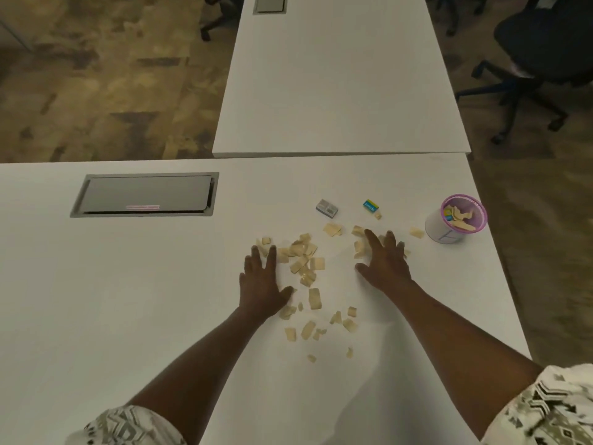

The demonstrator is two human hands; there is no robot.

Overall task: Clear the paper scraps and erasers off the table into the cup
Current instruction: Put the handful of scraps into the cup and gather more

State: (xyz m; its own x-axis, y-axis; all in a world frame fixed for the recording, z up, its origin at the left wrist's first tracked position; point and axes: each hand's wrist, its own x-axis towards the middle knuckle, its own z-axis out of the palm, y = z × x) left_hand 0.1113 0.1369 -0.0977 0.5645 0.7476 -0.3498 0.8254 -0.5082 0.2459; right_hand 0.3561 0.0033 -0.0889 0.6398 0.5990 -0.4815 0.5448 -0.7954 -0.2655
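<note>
Several pale paper scraps (305, 261) lie scattered on the white table (128, 284). My left hand (261, 281) lies flat with spread fingers at the left edge of the heap. On the heap's right side my right hand (385, 261) rests flat over some scraps, fingers straight. Beyond the scraps lie a grey eraser (326, 208) and a blue and yellow eraser (371, 206). A white cup with a pink rim (449, 232) stands at the right, holding scraps and a small yellow and blue piece.
A grey cable hatch (144, 194) is set into the table at the left. A second white table (337, 75) butts against the far edge. Office chairs (542, 59) stand at the upper right. The table's right edge runs close to the cup.
</note>
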